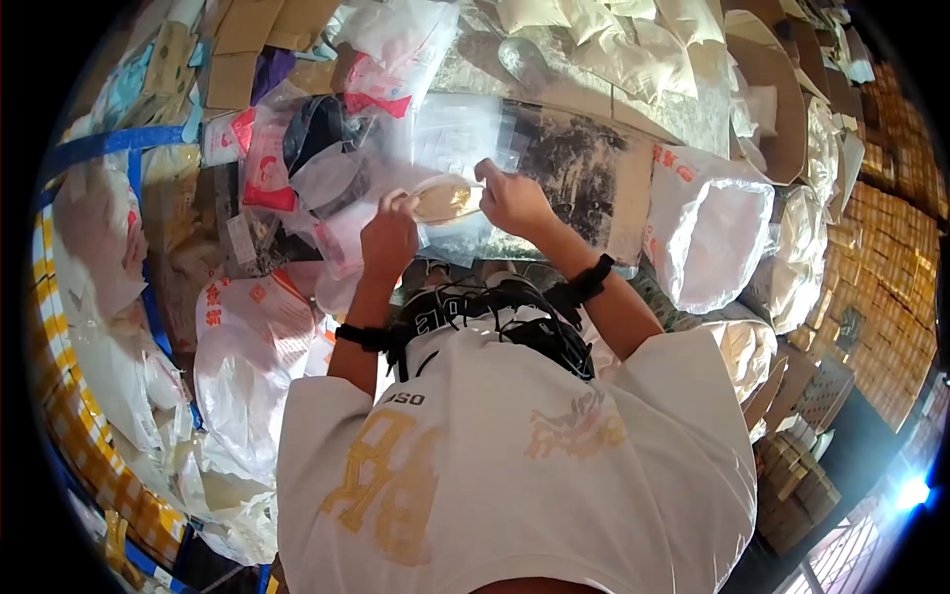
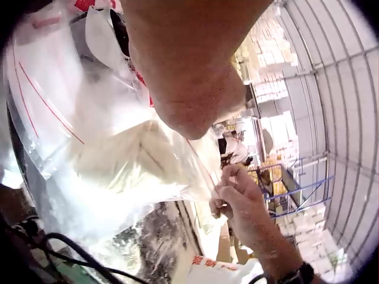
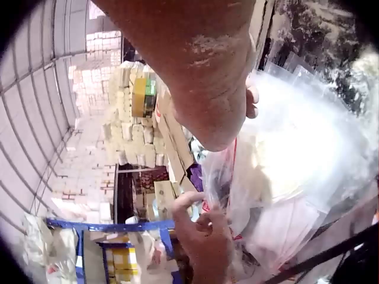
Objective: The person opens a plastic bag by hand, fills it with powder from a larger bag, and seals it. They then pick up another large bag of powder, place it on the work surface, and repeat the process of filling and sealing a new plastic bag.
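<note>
A clear zip bag (image 1: pixel 445 201) with pale powder in its lower part is held up between both hands over the worktop. My left hand (image 1: pixel 390 238) pinches one end of its top edge, and my right hand (image 1: pixel 518 205) pinches the other end. In the left wrist view a red line runs along the mouth of the bag (image 2: pixel 139 160), between the left hand (image 2: pixel 183 77) and the right hand (image 2: pixel 241 204). The right wrist view shows the bag (image 3: pixel 275 171) from the other side, partly washed out by glare.
Flat clear bags (image 1: pixel 457 129) lie on the worktop behind the hands. A dark, powder-dusted board (image 1: pixel 584 183) is to the right, then an open white sack (image 1: pixel 708 233). Filled pale bags (image 1: pixel 633 49) are at the back. Red-and-white plastic bags (image 1: pixel 267 163) crowd the left side.
</note>
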`<state>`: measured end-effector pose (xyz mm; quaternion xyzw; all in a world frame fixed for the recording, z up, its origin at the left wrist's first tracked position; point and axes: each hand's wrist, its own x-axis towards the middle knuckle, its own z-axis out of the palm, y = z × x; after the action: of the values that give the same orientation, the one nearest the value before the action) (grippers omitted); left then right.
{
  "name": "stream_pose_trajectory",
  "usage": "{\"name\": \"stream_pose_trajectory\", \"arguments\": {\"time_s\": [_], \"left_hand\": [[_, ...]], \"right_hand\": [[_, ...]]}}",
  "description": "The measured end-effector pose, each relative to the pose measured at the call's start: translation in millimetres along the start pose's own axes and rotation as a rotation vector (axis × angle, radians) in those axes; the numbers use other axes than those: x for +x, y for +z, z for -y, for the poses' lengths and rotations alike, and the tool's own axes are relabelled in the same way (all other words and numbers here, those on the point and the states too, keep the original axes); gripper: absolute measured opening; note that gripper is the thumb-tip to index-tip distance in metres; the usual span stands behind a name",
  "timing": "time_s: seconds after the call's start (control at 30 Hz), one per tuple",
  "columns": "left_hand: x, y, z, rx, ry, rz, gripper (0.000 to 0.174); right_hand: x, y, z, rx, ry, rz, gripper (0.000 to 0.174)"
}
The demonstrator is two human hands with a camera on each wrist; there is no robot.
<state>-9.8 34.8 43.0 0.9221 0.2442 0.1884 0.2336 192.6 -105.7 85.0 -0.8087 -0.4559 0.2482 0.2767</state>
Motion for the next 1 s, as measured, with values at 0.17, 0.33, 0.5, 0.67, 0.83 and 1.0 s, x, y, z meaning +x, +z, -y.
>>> {"name": "stream_pose_trajectory", "arguments": {"time_s": [0.17,0.33,0.5,0.67,0.83,1.0], "left_hand": [[4.2,-23.5,-25.4,0.085,0.065,0.479,0.042],[4.5,-5.6,-1.8,0.132,0.107,0.52,0.041],[-1.3,3.3,9.8,0.128,0.247,0.488,0.035],[-9.8,8.2,-5.5,0.148,0.181,0.485,0.019],[-20.1,11.0,3.5,0.137,0.167,0.489,0.017],[-21.3,-4.0,9.4,0.107,0.055,0.504,0.014]], "right_hand": [[-6.0,0.6,-18.7,-0.25,-0.358,0.176,0.048],[-4.3,-12.7,-19.4,-0.403,-0.423,0.366,0.047],[1.7,-10.3,-12.7,-0.538,-0.485,0.331,0.042],[1.7,26.7,-19.6,-0.795,-0.474,0.46,0.022],[-11.6,22.0,-15.1,-0.753,-0.41,0.486,0.01],[-12.0,27.1,-29.0,-0.65,-0.357,0.511,0.011]]}}
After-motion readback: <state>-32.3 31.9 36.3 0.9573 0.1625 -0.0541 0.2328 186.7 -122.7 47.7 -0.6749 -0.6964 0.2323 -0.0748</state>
